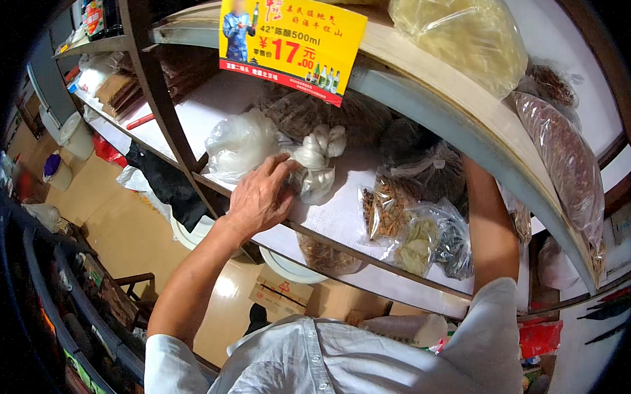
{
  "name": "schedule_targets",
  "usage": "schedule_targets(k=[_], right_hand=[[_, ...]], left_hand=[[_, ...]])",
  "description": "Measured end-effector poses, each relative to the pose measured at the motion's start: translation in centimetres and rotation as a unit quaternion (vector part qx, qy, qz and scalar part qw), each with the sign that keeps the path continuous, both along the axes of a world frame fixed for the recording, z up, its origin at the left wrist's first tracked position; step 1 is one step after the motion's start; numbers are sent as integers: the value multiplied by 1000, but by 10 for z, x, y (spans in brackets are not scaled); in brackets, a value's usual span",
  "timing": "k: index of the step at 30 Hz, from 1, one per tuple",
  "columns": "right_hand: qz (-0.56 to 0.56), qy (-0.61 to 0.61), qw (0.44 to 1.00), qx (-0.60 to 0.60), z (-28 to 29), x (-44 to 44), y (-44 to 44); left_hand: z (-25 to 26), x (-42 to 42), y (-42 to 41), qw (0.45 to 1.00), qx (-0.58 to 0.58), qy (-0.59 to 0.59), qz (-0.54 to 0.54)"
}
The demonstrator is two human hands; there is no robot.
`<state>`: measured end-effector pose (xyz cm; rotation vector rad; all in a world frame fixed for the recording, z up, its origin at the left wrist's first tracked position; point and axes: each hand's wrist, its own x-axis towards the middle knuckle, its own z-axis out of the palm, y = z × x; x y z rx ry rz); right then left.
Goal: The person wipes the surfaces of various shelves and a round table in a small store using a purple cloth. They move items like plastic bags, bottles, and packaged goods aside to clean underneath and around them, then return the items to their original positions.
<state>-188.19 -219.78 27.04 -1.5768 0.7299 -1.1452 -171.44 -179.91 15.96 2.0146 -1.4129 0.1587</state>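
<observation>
My left hand point(263, 193) is over the front edge of the middle shelf point(347, 216), fingers bent, their tips against a knotted clear plastic bag point(314, 158). Whether they grip the bag is unclear. Left of it bulges a white plastic bag point(243, 142). My right forearm reaches in under the upper shelf board point(422, 104), which hides the right hand. Near that forearm lie a clear bag of brown dried strips point(391, 207), a bag of pale dried leaves point(419, 243) and a bag of dark dried pieces point(452, 244). Darker bags point(434, 169) sit behind them.
A yellow price card point(292, 44) hangs from the upper shelf's edge. Large filled bags, one with pale yellow contents point(458, 35), rest on that shelf. A dark upright post point(160, 93) divides the shelving at left. Below are a cardboard box point(281, 291) and a white round lid point(292, 268).
</observation>
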Motion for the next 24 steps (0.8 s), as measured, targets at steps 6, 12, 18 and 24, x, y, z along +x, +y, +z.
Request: schedule_targets(k=[6, 12, 18, 24], right_hand=[[6, 246, 948, -204, -10, 37, -10], [23, 365, 877, -312, -4, 81, -9], [65, 226, 856, -460, 17, 121, 81], [177, 330, 751, -543, 7, 199, 151]], left_hand=[[2, -1, -1, 1000, -3, -25, 8], [-7, 0, -3, 999, -5, -12, 48], [-5, -1, -5, 999, -10, -21, 39], [-9, 1, -3, 998, -32, -16, 43]])
